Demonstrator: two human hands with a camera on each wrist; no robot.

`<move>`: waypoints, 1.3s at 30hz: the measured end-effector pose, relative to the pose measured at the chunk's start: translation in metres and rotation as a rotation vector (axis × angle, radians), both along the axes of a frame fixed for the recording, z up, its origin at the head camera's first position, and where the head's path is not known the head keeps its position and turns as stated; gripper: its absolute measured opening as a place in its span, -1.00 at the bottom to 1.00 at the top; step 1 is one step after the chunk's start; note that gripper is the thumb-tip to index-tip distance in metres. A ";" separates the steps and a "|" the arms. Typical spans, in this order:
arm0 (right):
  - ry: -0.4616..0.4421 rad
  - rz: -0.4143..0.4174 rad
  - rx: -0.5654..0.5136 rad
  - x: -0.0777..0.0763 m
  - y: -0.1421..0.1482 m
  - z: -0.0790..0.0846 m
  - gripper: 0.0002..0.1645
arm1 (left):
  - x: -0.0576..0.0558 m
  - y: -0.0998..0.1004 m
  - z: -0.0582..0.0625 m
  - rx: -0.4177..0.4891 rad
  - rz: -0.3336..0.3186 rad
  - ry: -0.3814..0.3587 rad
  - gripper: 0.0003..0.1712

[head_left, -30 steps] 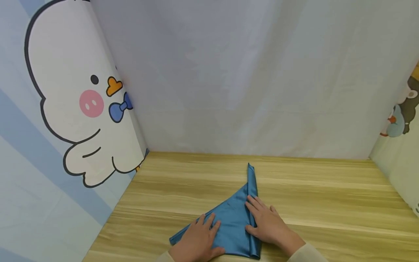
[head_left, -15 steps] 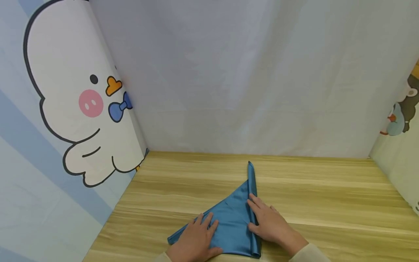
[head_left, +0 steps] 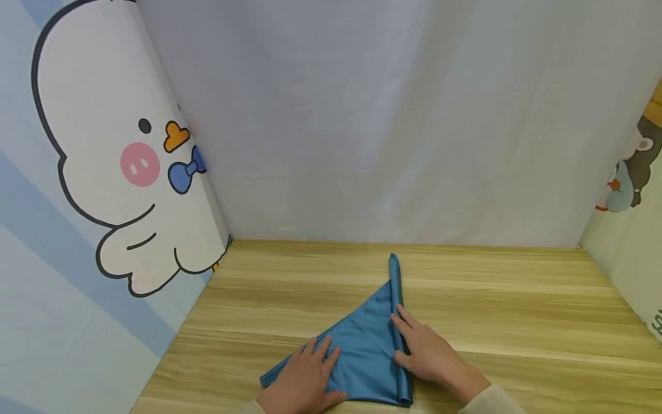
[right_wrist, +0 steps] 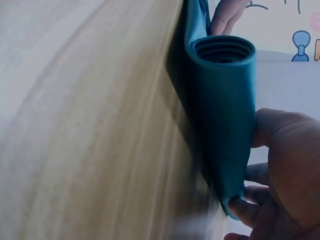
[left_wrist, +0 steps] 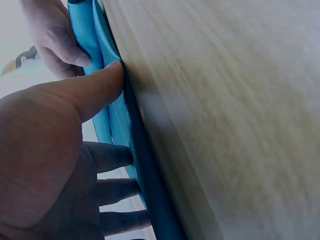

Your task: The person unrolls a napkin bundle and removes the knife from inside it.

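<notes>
We see a blue cloth lying on the wood-grained tabletop, close to the person. Its right side is wound into a narrow roll that points away from us, the far end reaching past the flat part. From the roll, the cloth's far edge slopes down toward the left, to a corner beyond the left grip.

That left grip, a bare hand, rests on the flat part with its fingers spread and pinches nothing; from the left wrist we see its thumb touching the cloth's near edge. The right grip lies against the right side of the roll. Its fingers are fairly straight and slightly apart, with thumb and fingertips touching the roll, not wrapped round it. From the right wrist we look at the roll's near end, where several layers sit one inside another.

Pale sleeves show at both wrists. Behind the tabletop hangs a plain greyish sheet. On our left we see a large printed white bird with a blue bow tie, and at far right, smaller printed figures.
</notes>
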State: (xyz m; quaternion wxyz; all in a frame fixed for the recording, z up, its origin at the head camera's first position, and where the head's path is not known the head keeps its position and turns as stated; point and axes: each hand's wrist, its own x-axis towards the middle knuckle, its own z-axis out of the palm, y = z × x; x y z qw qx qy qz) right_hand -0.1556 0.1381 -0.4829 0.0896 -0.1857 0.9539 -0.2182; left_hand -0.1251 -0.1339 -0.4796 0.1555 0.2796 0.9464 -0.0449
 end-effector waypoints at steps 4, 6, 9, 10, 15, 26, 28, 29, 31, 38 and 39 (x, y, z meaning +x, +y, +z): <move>-0.010 -0.012 -0.009 0.002 0.003 -0.002 -0.20 | 0.000 -0.002 0.001 0.008 0.010 -0.004 -0.05; -0.010 -0.014 -0.008 0.002 0.005 -0.003 -0.22 | 0.001 -0.002 0.002 0.018 0.014 -0.007 -0.05; -0.011 -0.019 -0.016 0.003 0.008 -0.005 -0.22 | 0.002 -0.002 0.002 0.034 0.014 -0.006 -0.04; -0.014 -0.022 -0.016 0.003 0.009 -0.006 -0.22 | 0.002 -0.002 0.002 0.040 0.013 -0.004 -0.04; -0.034 -0.033 -0.019 0.004 0.012 -0.006 -0.25 | 0.001 -0.004 0.001 0.063 0.014 0.000 -0.04; 0.048 -0.008 -0.005 0.006 0.014 -0.008 -0.28 | 0.002 -0.006 0.002 0.087 0.027 0.019 -0.02; 0.067 0.014 0.003 0.005 0.013 -0.006 -0.29 | 0.002 -0.001 0.003 0.085 0.026 0.026 -0.02; 0.073 0.024 0.008 0.005 0.012 -0.004 -0.28 | 0.002 0.002 0.003 0.086 0.025 0.029 -0.02; 0.082 0.047 0.016 0.003 0.009 -0.002 -0.24 | 0.002 0.010 0.003 0.092 0.021 0.026 -0.02; 0.067 0.101 0.066 -0.008 -0.001 -0.002 0.00 | -0.002 0.034 0.003 0.069 0.071 -0.011 -0.05; 0.062 0.103 0.079 -0.009 -0.001 -0.003 0.03 | -0.002 0.036 0.003 0.058 0.083 -0.012 -0.05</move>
